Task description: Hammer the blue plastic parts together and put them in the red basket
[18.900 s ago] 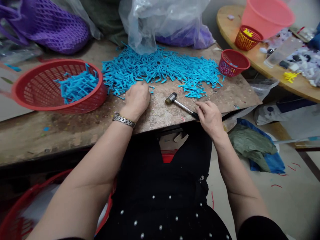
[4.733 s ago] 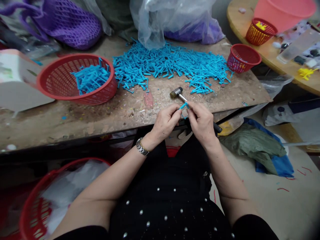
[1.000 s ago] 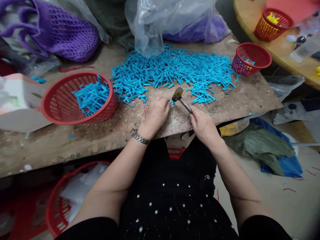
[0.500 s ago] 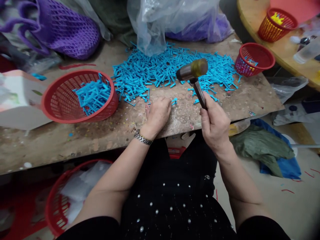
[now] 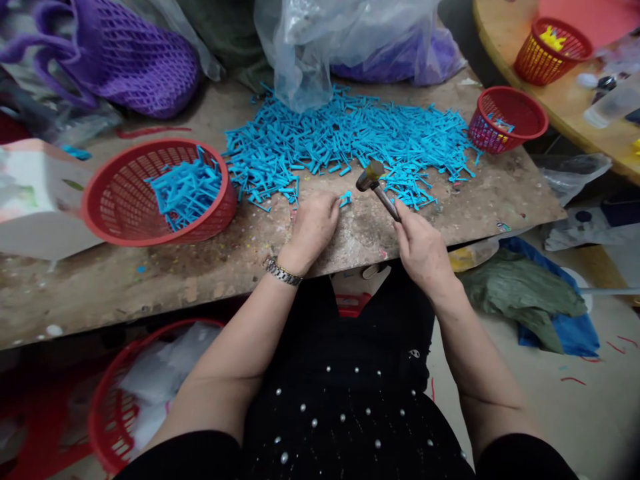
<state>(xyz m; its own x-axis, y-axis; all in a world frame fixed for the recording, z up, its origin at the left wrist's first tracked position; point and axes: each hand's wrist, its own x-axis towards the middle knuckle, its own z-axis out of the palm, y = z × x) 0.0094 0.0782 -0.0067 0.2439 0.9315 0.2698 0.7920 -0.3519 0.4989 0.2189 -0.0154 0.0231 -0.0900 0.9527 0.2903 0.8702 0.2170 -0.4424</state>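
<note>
My right hand (image 5: 420, 243) is wrapped round the handle of a small hammer (image 5: 371, 176), whose head hangs low over the worktable, right of my left hand. My left hand (image 5: 315, 223) rests on the table with its fingers closed on a small blue plastic piece (image 5: 345, 198), which sticks out past the fingertips. Beyond both hands lies a wide pile of blue plastic pieces (image 5: 340, 133). To the left, a red basket (image 5: 120, 193) holds more blue pieces (image 5: 187, 190).
A smaller red basket (image 5: 510, 120) sits at the table's right end. Clear plastic bags (image 5: 305, 60) and a purple net bag (image 5: 140, 67) lie at the back. A white box (image 5: 40, 207) is at left. Another red basket (image 5: 553, 50) stands on a yellowish table (image 5: 505, 40).
The hammer has come down and a little left, with my right hand lower. My left hand has shifted slightly left and stays by the small blue piece.
</note>
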